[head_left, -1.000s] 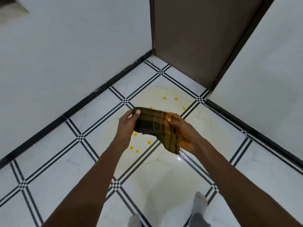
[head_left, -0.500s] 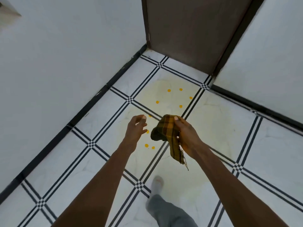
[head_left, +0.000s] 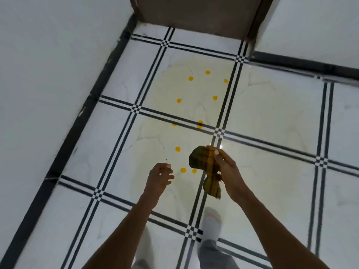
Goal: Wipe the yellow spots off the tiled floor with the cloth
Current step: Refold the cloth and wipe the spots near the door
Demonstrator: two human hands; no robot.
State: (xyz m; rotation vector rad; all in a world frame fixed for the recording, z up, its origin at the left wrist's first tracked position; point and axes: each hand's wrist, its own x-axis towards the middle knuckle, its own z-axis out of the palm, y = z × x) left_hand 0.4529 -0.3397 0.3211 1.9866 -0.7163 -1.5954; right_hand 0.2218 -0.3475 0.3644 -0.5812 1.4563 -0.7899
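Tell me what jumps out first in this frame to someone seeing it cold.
The yellow spots scattered over the white tiled floor, from near the brown door down to the hands. Next, the bunched plaid cloth in the right hand, held above the floor at centre. The left hand hangs beside it, holding nothing.

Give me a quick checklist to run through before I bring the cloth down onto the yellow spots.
1. Cloth in hand: ok, the right hand grips the bunched plaid cloth.
2. Left hand free: ok, the left hand holds nothing, fingers loosely curled.
3. Spots in view: ok, yellow spots dot the tiled floor, the nearest just below the cloth.
4. Cloth touching floor: not ok, it is held in the air.
5. Cloth spread flat for wiping: not ok, it is bunched, one end dangling.
6. Feet off the spots: ok, the socked foot stands nearer than them.
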